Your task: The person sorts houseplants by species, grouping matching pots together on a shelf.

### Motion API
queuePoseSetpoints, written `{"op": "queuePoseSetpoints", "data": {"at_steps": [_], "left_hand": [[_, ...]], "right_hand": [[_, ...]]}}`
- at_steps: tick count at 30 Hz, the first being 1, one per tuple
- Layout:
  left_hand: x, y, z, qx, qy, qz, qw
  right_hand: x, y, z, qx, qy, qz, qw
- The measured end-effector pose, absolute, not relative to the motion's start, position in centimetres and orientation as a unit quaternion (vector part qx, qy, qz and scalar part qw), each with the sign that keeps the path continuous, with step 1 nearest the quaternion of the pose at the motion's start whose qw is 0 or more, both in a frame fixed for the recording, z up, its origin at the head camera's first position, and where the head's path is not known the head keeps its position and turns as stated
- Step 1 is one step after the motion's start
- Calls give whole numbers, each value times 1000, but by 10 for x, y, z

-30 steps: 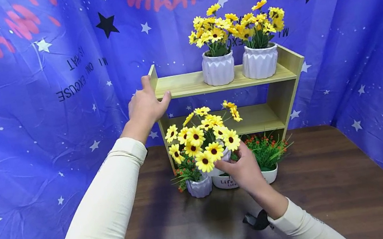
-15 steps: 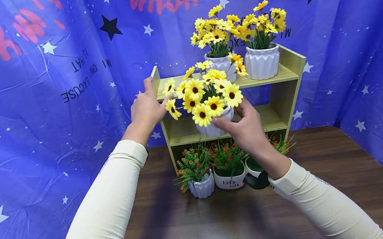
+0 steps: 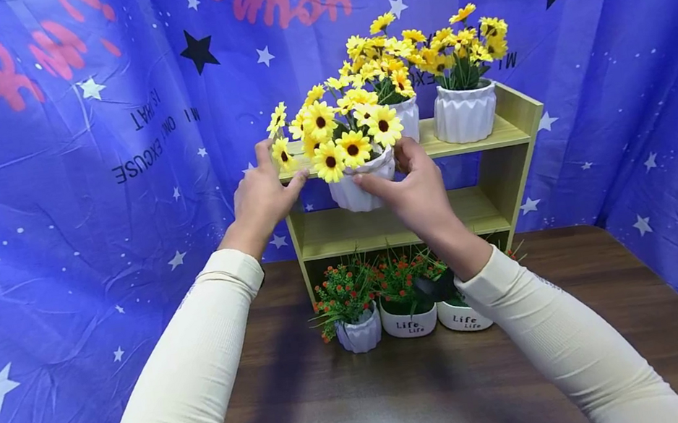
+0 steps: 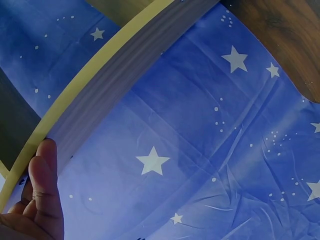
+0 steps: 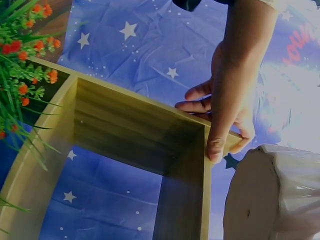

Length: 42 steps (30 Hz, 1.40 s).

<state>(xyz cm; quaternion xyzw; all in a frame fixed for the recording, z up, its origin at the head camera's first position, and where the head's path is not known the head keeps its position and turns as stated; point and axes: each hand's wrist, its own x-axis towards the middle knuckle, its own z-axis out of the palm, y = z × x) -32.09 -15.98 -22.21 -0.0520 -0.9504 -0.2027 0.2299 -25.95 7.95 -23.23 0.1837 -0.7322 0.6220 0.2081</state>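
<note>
My right hand [image 3: 417, 189] holds a white ribbed flowerpot [image 3: 352, 193] of yellow daisy-like flowers by its rim, thumb on the near side. The pot hangs in front of the top board at the left of a small wooden shelf [image 3: 342, 231]. In the right wrist view the underside of the flowerpot [image 5: 250, 200] shows at the lower right. My left hand [image 3: 259, 198] grips the top left corner of the shelf, thumb at the front edge and fingers around the side panel. The left wrist view shows the left hand [image 4: 46, 190] against that panel.
On the top board stand two more white pots of yellow flowers, a middle one [image 3: 409, 119] and a right one [image 3: 465, 112]. Below, a small pot [image 3: 359, 333] and two oval "Life" planters [image 3: 410, 324] with red-flowered greenery stand at the shelf's foot. A starry blue curtain [image 3: 92, 277] surrounds the table [image 3: 343, 415].
My right hand has raised the flowerpot from low in front of the planters to top-board height, then shifted it left. My left hand keeps its grip on the shelf corner.
</note>
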Motion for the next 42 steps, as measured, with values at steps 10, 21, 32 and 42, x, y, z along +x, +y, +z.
{"op": "queuePoseSetpoints", "data": {"at_steps": [10,21,32,42], "left_hand": [[-320,-159,-223,-39,-952,-208,220],[-319,-159,-223,-46,-949,-213,228],[-320,-161,-223,-65,-943,-224,238],[-320,-158,-223,-56,-951,-207,221]], "right_hand": [[-279,69,-223,171,-725,641,188],[-294,57,-214,148,-752,612,194],[-310,45,-202,146,-773,588,188],[-326,37,-197,136,-788,569,193]]}}
